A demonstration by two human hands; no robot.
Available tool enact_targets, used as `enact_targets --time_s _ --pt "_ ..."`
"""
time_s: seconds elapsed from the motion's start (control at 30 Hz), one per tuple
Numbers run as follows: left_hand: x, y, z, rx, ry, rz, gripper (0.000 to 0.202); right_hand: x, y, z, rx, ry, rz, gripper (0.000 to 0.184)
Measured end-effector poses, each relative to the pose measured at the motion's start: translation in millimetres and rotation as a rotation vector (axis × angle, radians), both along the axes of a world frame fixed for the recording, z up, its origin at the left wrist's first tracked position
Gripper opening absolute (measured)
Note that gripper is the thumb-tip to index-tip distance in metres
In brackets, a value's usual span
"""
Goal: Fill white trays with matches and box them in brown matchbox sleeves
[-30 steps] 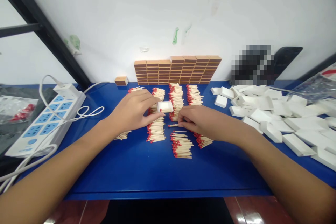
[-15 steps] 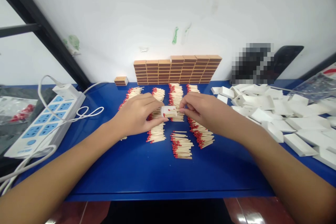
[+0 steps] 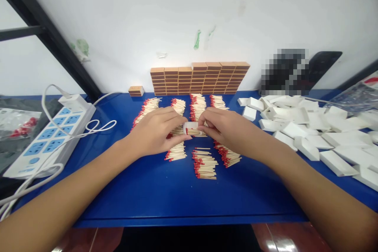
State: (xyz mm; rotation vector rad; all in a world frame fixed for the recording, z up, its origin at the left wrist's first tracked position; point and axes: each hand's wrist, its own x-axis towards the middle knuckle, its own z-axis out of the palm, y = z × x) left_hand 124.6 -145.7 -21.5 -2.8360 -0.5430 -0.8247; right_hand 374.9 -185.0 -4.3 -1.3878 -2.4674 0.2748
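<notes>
Between my hands is a small white matchbox tray (image 3: 187, 124) with a few red-headed matches (image 3: 192, 131) lying in it. My left hand (image 3: 161, 130) grips the tray's left end between thumb and fingers. Pinched together at the right end, the fingers of my right hand (image 3: 220, 126) are on the matches' plain ends; the fingertips partly hide them. Rows of loose matches (image 3: 177, 151) lie under and around both hands, and a shorter pile of matches (image 3: 204, 164) sits just in front.
Closed matchboxes (image 3: 199, 78) are stacked against the wall, with a single matchbox (image 3: 136, 91) to their left. Many white trays (image 3: 307, 126) are heaped at the right. A power strip (image 3: 53, 136) with white cables lies on the left of the blue table (image 3: 165, 201).
My right hand has moved slightly left, bringing its pinched fingers to the tray's right end. The tray has tilted and shifted a little rightward in my left hand.
</notes>
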Motion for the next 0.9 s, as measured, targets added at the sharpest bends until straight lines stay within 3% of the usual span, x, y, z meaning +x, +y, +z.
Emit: enact_targets --time_s 0.13,0.33,0.53,0.77,0.9 --pt "0.7 -0.7 0.5 0.008 -0.009 -0.002 0.035 -2.1 -0.8 -1.2 0.002 0.027 -0.002 0.013" --pt "1.7 -0.9 1.3 0.015 -0.028 -0.022 0.036 -3.7 1.6 -12.0 0.131 0.192 0.059 0.013" --pt "-3.3 4.8 1.9 0.064 -0.025 0.041 0.037 5.1 4.5 -6.6 0.188 0.199 0.060 0.007" --pt "-9.3 12.8 3.3 0.131 -0.031 0.106 0.033 9.1 5.6 -6.8 -0.059 0.021 0.112 0.009" --pt "-9.0 12.5 2.4 0.139 -0.027 0.096 0.035 6.8 5.4 -8.6 -0.105 -0.007 0.086 0.010"
